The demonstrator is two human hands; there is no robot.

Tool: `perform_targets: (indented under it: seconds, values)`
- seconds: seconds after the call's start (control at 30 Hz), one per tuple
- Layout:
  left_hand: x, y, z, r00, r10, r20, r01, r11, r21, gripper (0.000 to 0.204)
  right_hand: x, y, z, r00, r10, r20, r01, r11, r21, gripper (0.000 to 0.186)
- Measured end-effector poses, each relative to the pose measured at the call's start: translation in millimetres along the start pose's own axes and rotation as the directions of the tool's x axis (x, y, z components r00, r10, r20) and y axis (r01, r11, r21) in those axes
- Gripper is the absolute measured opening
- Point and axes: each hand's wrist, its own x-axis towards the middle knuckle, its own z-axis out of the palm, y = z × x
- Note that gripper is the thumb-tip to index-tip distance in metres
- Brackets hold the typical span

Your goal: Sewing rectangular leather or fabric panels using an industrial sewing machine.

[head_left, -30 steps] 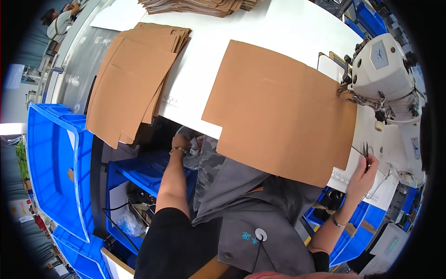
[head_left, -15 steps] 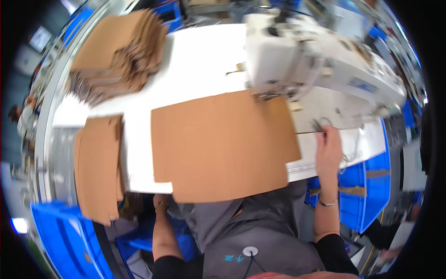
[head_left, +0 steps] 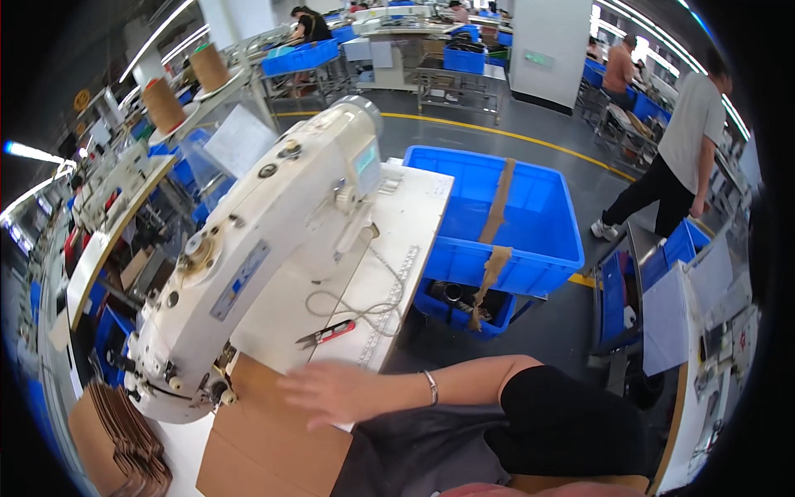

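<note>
My right hand [head_left: 335, 393] reaches in from the right, slightly blurred, with its fingers stretched out over a brown fabric-like panel [head_left: 265, 439]. Nothing shows in its grasp. The panel's far end lies by the needle area of a white sewing machine [head_left: 240, 224]. Thread snips [head_left: 327, 334] with a red handle rest on the white table just beyond my hand, beside a loop of grey cord [head_left: 373, 311]. My left hand is out of the picture.
Stacked brown panels [head_left: 116, 439] sit at the lower left. Right of the table [head_left: 426, 199] stands a blue bin [head_left: 505, 261] with brown strips over its rim, above a smaller blue bin [head_left: 455, 319]. Thread cones [head_left: 161, 106] stand at the far left. A person [head_left: 683, 141] walks at the right.
The view has swung to the right and up. My right hand has let go of the snips and moved onto the brown panel. My left hand has left the picture.
</note>
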Motion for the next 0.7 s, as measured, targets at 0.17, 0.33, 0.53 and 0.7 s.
perform_targets:
  seconds: [0.17,0.33,0.53,0.7]
  values:
    - [14.4,-8.4,-16.5,0.996,0.036,-0.087,-0.035,0.999,0.015,0.027,-0.9,-17.5,6.1,0.945,-0.069,0.318,0.039,0.994,0.100,0.089]
    - [-11.7,-18.4,-53.4,0.981,-0.002,-0.194,0.003,1.000,0.005,0.025,-26.0,-39.1,0.1,0.950,-0.155,0.270,0.122,0.983,0.136,0.107]
    - [-95.6,13.2,-140.4,0.943,-0.074,-0.323,0.064,0.997,-0.044,0.024,-57.5,-48.7,12.6,0.967,-0.250,0.046,0.253,0.963,-0.094,0.056]
    - [-199.5,61.4,-230.5,0.899,-0.151,-0.411,0.116,0.987,-0.108,0.024,-60.9,-32.0,15.6,0.940,-0.332,-0.078,0.341,0.926,0.160,0.039]
